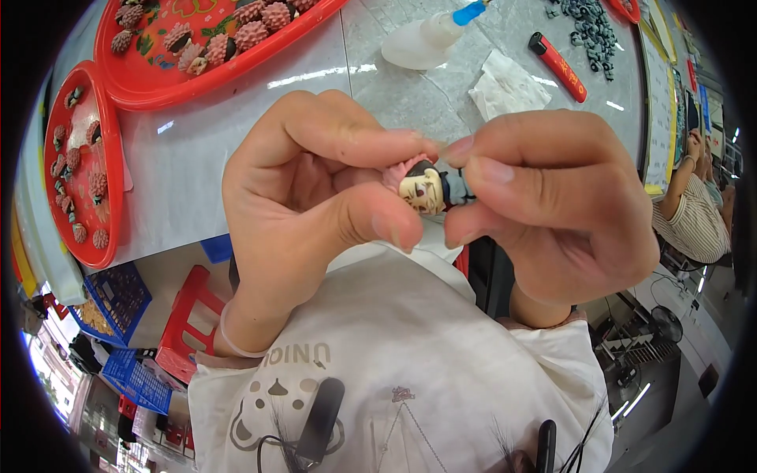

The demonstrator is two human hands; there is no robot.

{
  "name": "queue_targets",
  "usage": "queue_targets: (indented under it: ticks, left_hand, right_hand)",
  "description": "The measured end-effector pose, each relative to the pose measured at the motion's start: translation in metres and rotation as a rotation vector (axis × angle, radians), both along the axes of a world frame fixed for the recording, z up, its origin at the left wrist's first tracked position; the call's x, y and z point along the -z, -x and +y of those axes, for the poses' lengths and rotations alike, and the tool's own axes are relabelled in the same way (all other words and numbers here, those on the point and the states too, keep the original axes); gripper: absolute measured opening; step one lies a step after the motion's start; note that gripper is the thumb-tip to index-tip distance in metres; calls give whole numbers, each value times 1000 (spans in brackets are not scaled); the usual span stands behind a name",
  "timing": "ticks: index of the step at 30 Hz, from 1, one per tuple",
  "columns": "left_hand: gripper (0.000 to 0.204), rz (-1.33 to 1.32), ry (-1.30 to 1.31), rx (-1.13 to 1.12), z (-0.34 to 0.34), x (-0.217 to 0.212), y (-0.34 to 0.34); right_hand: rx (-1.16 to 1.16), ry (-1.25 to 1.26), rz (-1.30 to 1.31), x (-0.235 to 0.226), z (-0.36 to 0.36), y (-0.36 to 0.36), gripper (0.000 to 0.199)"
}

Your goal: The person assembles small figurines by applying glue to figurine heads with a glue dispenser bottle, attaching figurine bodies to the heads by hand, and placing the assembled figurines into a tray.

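Close in front of me, between both hands, is a small toy figurine [422,191] with pink hair, a pale painted face and a dark grey-blue body. It lies sideways, head to the left. My left hand [307,173] pinches the head by its pink hair between thumb and fingers. My right hand [560,197] grips the dark body with thumb and fingertips; the fingers hide much of it. The two parts meet at the neck, though I cannot tell whether they are fully joined.
A large red tray [213,83] of pink-haired heads stands far left, a smaller red tray [110,229] nearer. Beyond my hands are a squeeze bottle [422,43] with blue tip, white tissue [509,87], red lighter [558,67] and dark small bodies [593,35]. Another person [694,213] sits at right.
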State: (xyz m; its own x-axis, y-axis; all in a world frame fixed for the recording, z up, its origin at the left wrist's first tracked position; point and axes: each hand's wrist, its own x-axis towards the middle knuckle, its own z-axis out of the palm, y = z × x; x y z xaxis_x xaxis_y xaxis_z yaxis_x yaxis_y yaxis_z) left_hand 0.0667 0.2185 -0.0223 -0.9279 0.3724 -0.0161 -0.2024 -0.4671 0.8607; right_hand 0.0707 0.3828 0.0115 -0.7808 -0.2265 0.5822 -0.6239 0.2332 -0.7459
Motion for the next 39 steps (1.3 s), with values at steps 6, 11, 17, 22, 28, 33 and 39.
queue_targets:
  ticks: [6, 11, 17, 22, 28, 33, 39]
  left_hand:
    - [43, 147, 44, -67, -4, -5, 0]
    - [42, -147, 80, -36, -6, -17, 3]
    - [47, -161, 75, -49, -11, -15, 3]
    - [55, -132, 126, -7, -13, -17, 7]
    - [69, -26, 151, -21, -10, -17, 10]
    - [70, 45, 211, 64, -11, -16, 11]
    - [34, 107, 322, 130, -14, -17, 5]
  right_hand:
    - [-7, 37, 37, 3, -7, 1, 31]
    - [39, -66, 55, 6, -8, -1, 29]
    - [64, -60, 29, 7, -13, -1, 27]
    - [-73, 56, -108, 10, -3, 3, 32]
    - [-163, -21, -255, 6, -2, 9, 50]
    - [-235, -78, -173, 13, 0, 12, 58]
    - [-42, -43, 98, 23, 1, 11, 51]
